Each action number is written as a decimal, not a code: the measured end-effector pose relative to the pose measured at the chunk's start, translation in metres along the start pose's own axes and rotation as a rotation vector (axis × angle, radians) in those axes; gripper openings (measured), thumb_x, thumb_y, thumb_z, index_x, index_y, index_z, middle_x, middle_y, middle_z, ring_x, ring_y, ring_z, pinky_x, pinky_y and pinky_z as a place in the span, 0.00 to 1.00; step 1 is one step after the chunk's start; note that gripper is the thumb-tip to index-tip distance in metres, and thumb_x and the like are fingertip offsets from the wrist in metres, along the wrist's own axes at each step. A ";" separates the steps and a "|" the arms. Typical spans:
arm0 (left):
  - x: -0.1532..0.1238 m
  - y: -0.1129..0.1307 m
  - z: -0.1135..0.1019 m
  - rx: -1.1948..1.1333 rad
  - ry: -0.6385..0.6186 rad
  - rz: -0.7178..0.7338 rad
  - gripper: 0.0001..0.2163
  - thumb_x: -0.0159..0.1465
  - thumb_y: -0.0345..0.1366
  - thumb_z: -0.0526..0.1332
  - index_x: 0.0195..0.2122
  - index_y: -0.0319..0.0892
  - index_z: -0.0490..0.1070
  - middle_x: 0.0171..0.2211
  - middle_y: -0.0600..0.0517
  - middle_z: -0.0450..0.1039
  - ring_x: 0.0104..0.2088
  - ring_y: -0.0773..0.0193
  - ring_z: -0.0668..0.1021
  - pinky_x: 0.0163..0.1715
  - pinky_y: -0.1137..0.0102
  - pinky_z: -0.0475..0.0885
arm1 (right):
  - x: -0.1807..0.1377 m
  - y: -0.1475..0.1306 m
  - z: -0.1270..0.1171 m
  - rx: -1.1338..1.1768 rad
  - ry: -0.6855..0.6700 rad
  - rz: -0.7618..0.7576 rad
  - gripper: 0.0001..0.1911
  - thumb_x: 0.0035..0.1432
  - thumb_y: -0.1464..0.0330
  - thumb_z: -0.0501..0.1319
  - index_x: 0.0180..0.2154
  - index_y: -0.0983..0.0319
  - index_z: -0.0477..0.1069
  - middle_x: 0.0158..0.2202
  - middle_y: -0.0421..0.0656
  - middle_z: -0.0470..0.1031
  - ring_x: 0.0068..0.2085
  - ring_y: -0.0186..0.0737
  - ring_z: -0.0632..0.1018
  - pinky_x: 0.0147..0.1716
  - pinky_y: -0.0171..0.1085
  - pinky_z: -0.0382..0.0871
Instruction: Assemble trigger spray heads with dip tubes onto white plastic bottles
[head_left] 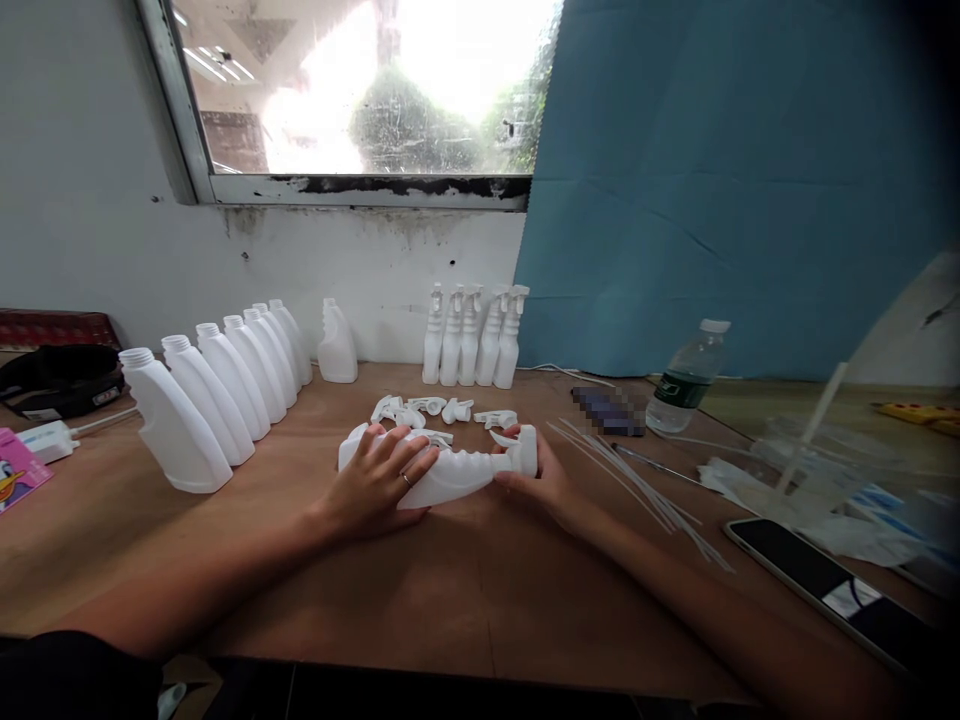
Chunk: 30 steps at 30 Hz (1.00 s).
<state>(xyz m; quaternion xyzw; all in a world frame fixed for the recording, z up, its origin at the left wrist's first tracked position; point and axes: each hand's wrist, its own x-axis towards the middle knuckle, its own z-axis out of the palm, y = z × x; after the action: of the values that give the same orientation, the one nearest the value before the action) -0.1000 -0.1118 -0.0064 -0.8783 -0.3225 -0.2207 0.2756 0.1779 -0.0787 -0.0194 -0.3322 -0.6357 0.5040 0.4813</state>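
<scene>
A white plastic spray bottle (459, 474) lies on its side on the wooden table (450, 590) in front of me. My left hand (379, 480) is wrapped over its body, a ring on one finger. My right hand (541, 476) grips the neck end, where a white trigger head (507, 438) sits at the opening. Just behind the bottle lie several loose white trigger heads (442, 410). Thin white dip tubes (637, 487) lie fanned out to the right of my right hand.
A row of several open white bottles (217, 395) runs along the left, one more (337, 345) by the wall. Several capped spray bottles (474, 338) stand at the back. At right lie a water bottle (686, 378), a phone (832, 585) and clear plastic bags (817, 470).
</scene>
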 end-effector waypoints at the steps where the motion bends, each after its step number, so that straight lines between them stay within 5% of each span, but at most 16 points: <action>1: 0.000 0.000 0.000 0.002 0.001 0.001 0.29 0.62 0.48 0.58 0.60 0.38 0.61 0.56 0.41 0.66 0.56 0.42 0.64 0.56 0.47 0.53 | 0.000 -0.001 0.000 -0.018 0.015 0.011 0.29 0.46 0.61 0.72 0.45 0.55 0.58 0.36 0.39 0.72 0.28 0.37 0.74 0.27 0.36 0.68; 8: 0.000 0.000 0.000 0.004 0.001 0.003 0.29 0.61 0.48 0.58 0.60 0.38 0.61 0.56 0.41 0.66 0.56 0.42 0.64 0.56 0.47 0.53 | 0.001 -0.005 -0.002 -0.061 -0.030 -0.065 0.30 0.42 0.62 0.74 0.41 0.56 0.59 0.40 0.42 0.73 0.37 0.43 0.76 0.34 0.38 0.70; 15: 0.000 0.002 -0.001 -0.031 0.030 0.009 0.28 0.61 0.48 0.59 0.59 0.39 0.62 0.55 0.41 0.67 0.56 0.43 0.64 0.56 0.48 0.54 | -0.004 -0.012 0.002 -0.108 0.008 -0.052 0.19 0.54 0.58 0.67 0.38 0.55 0.58 0.29 0.37 0.72 0.22 0.37 0.73 0.23 0.36 0.66; 22: 0.000 0.002 0.000 -0.025 0.017 -0.007 0.29 0.61 0.48 0.58 0.59 0.38 0.62 0.56 0.41 0.67 0.56 0.42 0.64 0.57 0.48 0.53 | -0.002 -0.011 -0.002 -0.141 -0.027 -0.146 0.28 0.47 0.62 0.72 0.44 0.55 0.59 0.39 0.42 0.75 0.38 0.43 0.76 0.37 0.40 0.71; 30: 0.002 0.006 -0.003 -0.106 0.044 -0.048 0.28 0.61 0.48 0.59 0.60 0.40 0.60 0.56 0.42 0.66 0.57 0.45 0.65 0.57 0.50 0.53 | -0.010 -0.026 0.005 -0.139 0.085 -0.052 0.23 0.47 0.60 0.72 0.40 0.56 0.63 0.32 0.39 0.73 0.27 0.38 0.72 0.24 0.35 0.65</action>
<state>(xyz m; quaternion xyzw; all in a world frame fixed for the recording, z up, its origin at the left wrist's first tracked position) -0.0953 -0.1167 -0.0047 -0.8786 -0.3251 -0.2634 0.2301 0.1783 -0.0960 0.0024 -0.3693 -0.6565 0.4314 0.4964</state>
